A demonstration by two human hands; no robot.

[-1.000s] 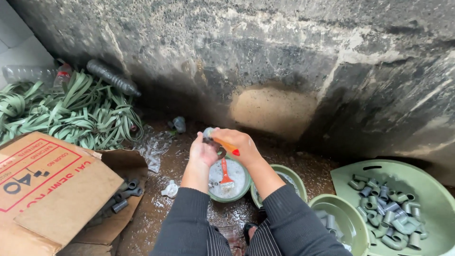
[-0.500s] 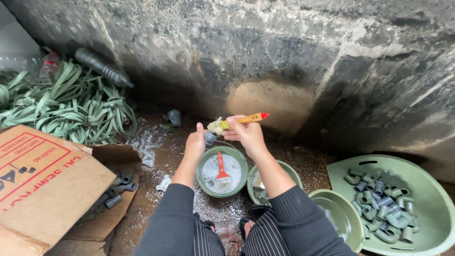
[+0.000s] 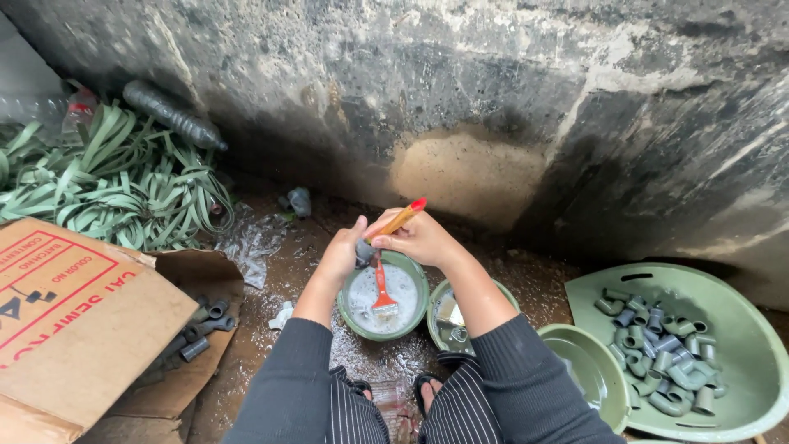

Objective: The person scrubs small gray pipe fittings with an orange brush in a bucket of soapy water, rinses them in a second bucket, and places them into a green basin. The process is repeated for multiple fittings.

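My left hand [image 3: 345, 253] grips a small grey pipe fitting [image 3: 363, 252] above a green bowl [image 3: 417, 313] of whitish liquid. My right hand [image 3: 421, 238] holds a paintbrush with an orange handle [image 3: 398, 220], its bristle end pushed against the fitting. A second brush with a red handle [image 3: 381, 290] lies in the bowl. Both hands meet over the bowl's far rim.
A second green bowl [image 3: 436, 301] with a few parts sits right of the first. A large green basin [image 3: 740, 345] at right holds several grey fittings; a smaller green basin [image 3: 585, 362] is beside it. A cardboard box [image 3: 78, 316] with fittings is left, green strapping [image 3: 115, 193] and a stained wall behind.
The orange-handled brush has tilted from nearly level to pointing up-right, its tip now at the fitting. The view has shifted slightly.
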